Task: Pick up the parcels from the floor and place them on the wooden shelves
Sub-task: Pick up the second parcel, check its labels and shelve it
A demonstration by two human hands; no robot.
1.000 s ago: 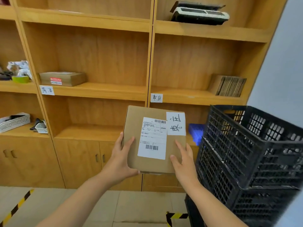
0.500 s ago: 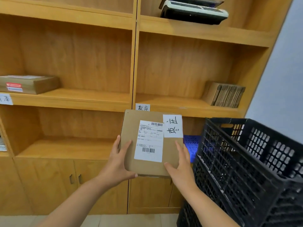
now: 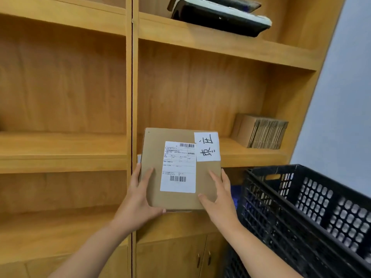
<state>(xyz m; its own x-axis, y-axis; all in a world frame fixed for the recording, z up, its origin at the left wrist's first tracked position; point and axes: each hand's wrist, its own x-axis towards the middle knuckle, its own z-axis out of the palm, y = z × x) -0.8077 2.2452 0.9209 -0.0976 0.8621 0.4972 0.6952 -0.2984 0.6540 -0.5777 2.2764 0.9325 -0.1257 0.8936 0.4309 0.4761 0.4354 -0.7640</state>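
my left hand (image 3: 138, 205) grips the parcel's (image 3: 158, 167) left edge | my right hand (image 3: 218, 199) grips its right edge | parcel held up before the wooden shelves (image 3: 241, 155) | black crate (image 3: 301, 213) at right

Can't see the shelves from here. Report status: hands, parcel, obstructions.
Left hand and right hand both gripping parcel. Parcel held up before right bay's middle shelf, not yet placed. Cardboard stack at shelf's right end; crate close by right hand.
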